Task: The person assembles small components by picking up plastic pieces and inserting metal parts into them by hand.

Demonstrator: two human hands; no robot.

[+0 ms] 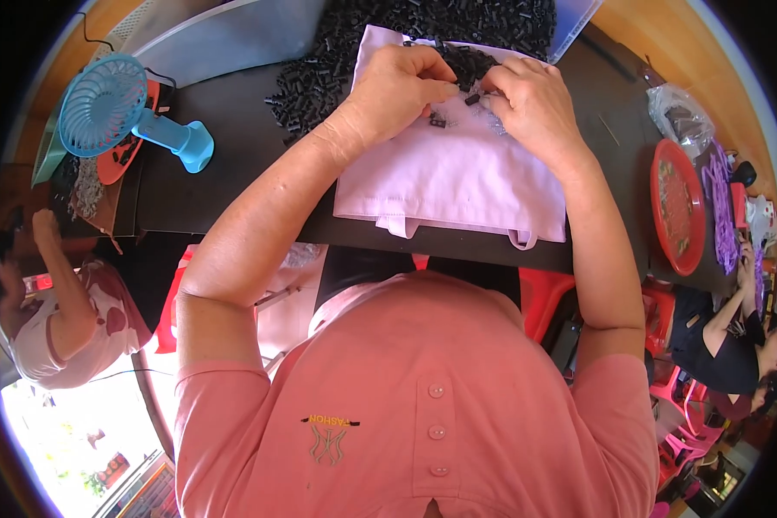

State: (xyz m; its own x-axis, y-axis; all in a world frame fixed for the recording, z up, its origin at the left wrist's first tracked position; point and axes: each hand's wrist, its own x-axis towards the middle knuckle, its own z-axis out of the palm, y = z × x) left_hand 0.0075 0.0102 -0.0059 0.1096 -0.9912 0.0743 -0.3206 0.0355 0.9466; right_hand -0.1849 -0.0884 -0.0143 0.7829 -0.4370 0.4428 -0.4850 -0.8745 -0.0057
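Observation:
A pale pink cloth bag [457, 186] with two short handles lies flat on the dark table in front of me. Over its far end, my left hand [397, 91] is closed, thumb against fingertips; what sits in the pinch is too small to tell. Facing it, my right hand [533, 104] has its fingers curled together at a small black tubular piece [472, 99]. Another little black piece [438, 123] rests on the cloth below my left fingertips. Greyish bits are scattered between the hands. Just beyond them spreads a heap of short black tubes [492, 24].
A blue handheld fan [104, 108] stands at the left, near a large translucent bin [224, 39]. At the right are a red basin [678, 207], a clear plastic bag [680, 116] and purple strands [718, 203]. Other people sit at both sides.

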